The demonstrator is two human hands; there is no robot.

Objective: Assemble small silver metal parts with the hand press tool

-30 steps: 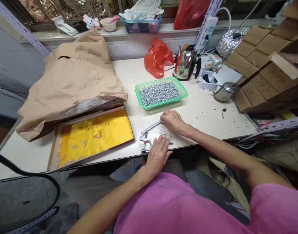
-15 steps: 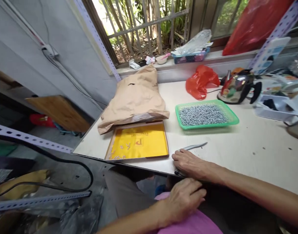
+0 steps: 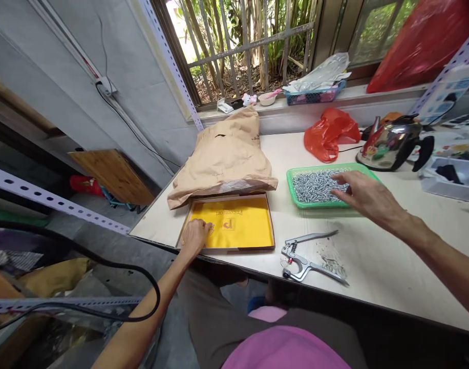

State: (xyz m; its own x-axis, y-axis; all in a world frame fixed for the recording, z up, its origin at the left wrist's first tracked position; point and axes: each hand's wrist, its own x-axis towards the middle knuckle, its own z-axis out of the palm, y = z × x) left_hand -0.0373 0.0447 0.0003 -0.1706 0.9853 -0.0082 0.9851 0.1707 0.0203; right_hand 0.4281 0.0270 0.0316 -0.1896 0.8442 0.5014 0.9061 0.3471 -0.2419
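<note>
My left hand (image 3: 196, 236) rests in the left part of a shallow box lined in yellow (image 3: 246, 218), its fingers bent over small pieces that are mostly hidden. My right hand (image 3: 363, 195) hovers at the right side of a green tray (image 3: 307, 204) filled with small metal pieces (image 3: 313, 185); its thumb and fingers are apart with nothing between them. Silver hand pliers (image 3: 305, 266) with a spring lie with spread handles on the white table (image 3: 376, 256), touched by neither hand.
A large brown paper bag (image 3: 229, 156) lies behind the yellow box. At the back are a red plastic bag (image 3: 328, 134) and a metal kettle (image 3: 391, 143). A white bin (image 3: 449, 179) stands at the right. A black cable (image 3: 104, 261) hangs at the left.
My left hand has moved from my lap into the yellow box. My right hand has left the pliers, now fully visible, and moved up to the green tray. The view has shifted slightly.
</note>
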